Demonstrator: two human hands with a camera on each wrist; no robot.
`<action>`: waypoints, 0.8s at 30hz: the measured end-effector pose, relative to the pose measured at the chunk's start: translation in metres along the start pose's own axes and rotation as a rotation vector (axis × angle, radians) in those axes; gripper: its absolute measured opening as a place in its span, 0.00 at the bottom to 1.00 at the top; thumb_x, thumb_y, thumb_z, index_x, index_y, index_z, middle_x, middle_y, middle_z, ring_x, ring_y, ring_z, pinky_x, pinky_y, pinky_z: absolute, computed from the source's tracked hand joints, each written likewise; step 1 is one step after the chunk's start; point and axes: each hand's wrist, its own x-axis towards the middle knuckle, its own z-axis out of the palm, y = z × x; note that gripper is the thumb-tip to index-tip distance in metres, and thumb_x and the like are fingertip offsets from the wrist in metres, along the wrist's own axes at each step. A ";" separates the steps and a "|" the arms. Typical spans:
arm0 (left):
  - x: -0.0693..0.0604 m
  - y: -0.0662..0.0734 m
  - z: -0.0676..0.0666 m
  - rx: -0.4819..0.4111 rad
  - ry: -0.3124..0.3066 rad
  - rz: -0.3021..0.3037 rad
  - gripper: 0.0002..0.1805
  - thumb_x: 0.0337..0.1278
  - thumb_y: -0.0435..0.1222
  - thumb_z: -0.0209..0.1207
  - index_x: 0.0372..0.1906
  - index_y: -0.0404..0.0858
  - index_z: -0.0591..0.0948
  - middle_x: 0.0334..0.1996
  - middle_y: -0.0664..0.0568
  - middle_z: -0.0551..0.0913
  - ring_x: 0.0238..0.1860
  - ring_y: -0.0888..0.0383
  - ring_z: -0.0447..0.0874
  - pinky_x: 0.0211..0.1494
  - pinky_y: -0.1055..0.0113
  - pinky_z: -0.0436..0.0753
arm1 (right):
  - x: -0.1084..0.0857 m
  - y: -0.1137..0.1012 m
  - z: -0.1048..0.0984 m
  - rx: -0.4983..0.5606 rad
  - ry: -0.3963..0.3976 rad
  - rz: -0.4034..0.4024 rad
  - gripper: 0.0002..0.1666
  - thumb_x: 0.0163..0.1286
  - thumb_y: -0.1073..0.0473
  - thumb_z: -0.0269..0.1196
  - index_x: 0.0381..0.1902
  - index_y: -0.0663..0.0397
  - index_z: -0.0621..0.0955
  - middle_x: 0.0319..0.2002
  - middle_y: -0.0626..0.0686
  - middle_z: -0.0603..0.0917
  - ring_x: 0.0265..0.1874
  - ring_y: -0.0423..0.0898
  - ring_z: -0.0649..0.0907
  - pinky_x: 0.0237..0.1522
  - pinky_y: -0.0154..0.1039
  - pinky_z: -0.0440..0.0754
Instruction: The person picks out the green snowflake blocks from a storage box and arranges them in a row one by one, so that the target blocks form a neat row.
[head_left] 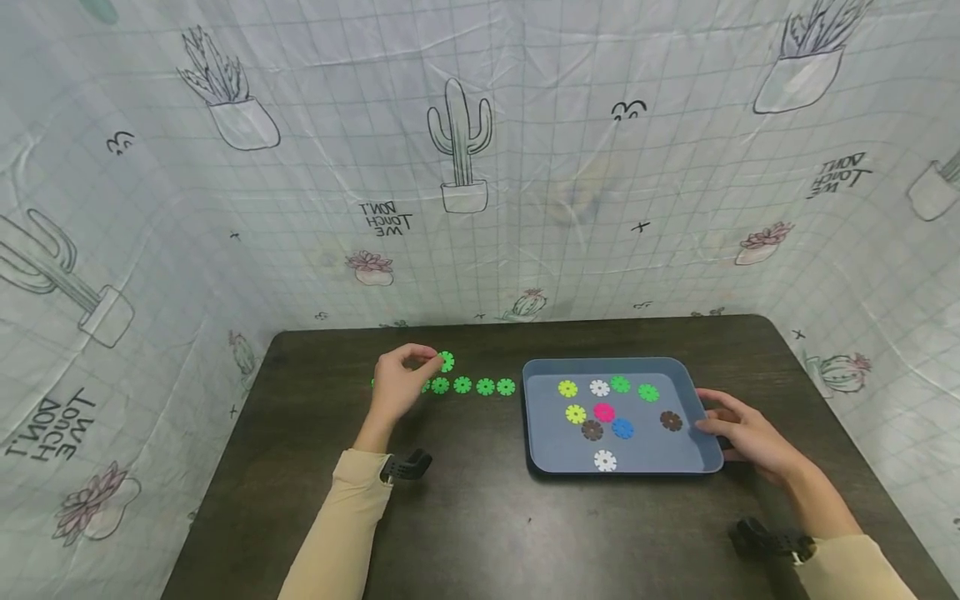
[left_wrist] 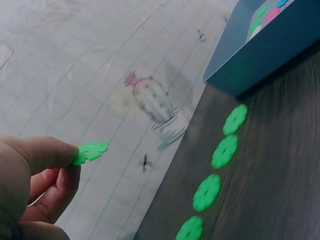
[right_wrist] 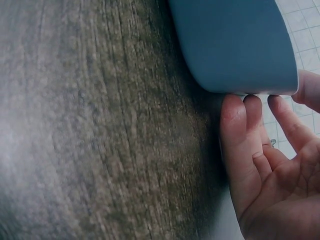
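Note:
Between thumb and forefinger, my left hand (head_left: 400,382) pinches a green notched plastic disc (left_wrist: 91,152), held above the table. Below it, a row of similar green discs (head_left: 485,387) lies flat on the wood, partly hidden by the hand. My right hand (head_left: 757,433) grips the right side of a blue-grey tray (head_left: 534,433), its thumb over the rim and its fingertips against the outer wall (right_wrist: 240,45). Inside the tray lie several loose discs: yellow, white, green, brown, a pink one (head_left: 603,412) and a blue one (head_left: 622,428).
The dark wooden table (head_left: 465,525) carries the row on the left and the tray on the right. A white cloth (head_left: 555,250) printed with cacti hangs behind and at both sides. Each wrist wears a black strap device (head_left: 407,465).

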 end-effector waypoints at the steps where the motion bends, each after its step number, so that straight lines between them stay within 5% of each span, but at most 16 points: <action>1: 0.000 -0.001 -0.005 0.000 0.011 -0.002 0.08 0.62 0.41 0.72 0.38 0.40 0.90 0.34 0.53 0.88 0.39 0.56 0.84 0.46 0.58 0.78 | 0.000 0.001 0.000 0.001 0.001 0.000 0.46 0.78 0.53 0.62 0.81 0.62 0.53 0.65 0.74 0.73 0.49 0.48 0.84 0.47 0.56 0.86; 11: -0.004 -0.023 -0.055 0.006 0.125 -0.076 0.10 0.62 0.40 0.72 0.41 0.37 0.90 0.38 0.47 0.88 0.40 0.54 0.84 0.39 0.62 0.79 | 0.002 0.002 -0.001 -0.014 -0.002 0.004 0.46 0.79 0.52 0.62 0.82 0.61 0.52 0.66 0.75 0.71 0.50 0.47 0.84 0.47 0.56 0.85; 16: -0.008 -0.046 -0.080 0.043 0.183 -0.150 0.13 0.63 0.42 0.71 0.44 0.35 0.89 0.41 0.44 0.88 0.46 0.52 0.83 0.43 0.58 0.77 | 0.003 0.002 -0.001 -0.017 -0.004 -0.003 0.46 0.79 0.51 0.62 0.82 0.61 0.52 0.66 0.75 0.71 0.50 0.46 0.83 0.48 0.56 0.85; 24: -0.012 -0.078 -0.092 0.120 0.202 -0.251 0.14 0.65 0.42 0.69 0.45 0.34 0.89 0.41 0.43 0.89 0.43 0.49 0.84 0.43 0.60 0.78 | 0.002 0.002 0.000 0.001 0.002 -0.012 0.46 0.79 0.52 0.62 0.81 0.62 0.53 0.64 0.74 0.73 0.48 0.46 0.84 0.46 0.55 0.86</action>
